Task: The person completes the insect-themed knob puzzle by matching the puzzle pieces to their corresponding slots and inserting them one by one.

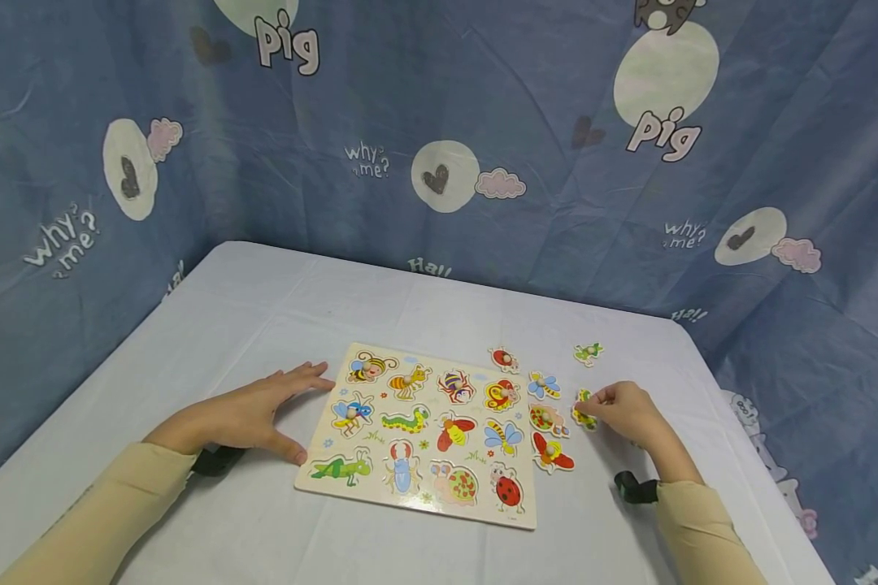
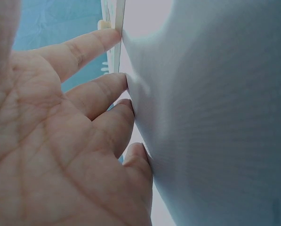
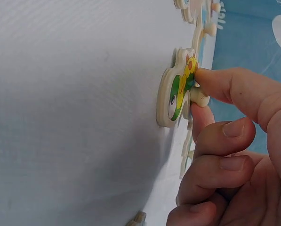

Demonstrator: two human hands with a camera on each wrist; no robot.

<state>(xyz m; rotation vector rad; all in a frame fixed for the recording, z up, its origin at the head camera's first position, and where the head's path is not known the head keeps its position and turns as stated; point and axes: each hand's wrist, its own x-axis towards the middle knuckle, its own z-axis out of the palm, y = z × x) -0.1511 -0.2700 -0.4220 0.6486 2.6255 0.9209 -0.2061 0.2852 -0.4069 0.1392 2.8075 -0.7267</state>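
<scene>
My right hand (image 1: 632,413) pinches a green-and-yellow caterpillar puzzle piece (image 3: 175,96), thumb and a fingertip at its wooden knob (image 3: 200,97). In the right wrist view the piece stands edge-on, close over the white cloth. To the left, my left hand (image 1: 252,410) lies with fingers spread at the left edge of a wooden insect puzzle board (image 1: 475,515). The thumb touches near the lower left corner, and a finger reaches the upper left side. A bee piece (image 1: 368,368) and a spider piece (image 1: 456,387) sit in the board; a caterpillar picture (image 1: 406,419) shows in its middle row.
Loose knobbed pieces lie right of the board: a ladybird (image 1: 504,359), a dragonfly (image 1: 544,385), a snail (image 1: 547,419), a red-winged bug (image 1: 552,452) and a green grasshopper (image 1: 588,353). A blue printed curtain (image 1: 380,89) hangs behind the white-covered table (image 1: 278,292).
</scene>
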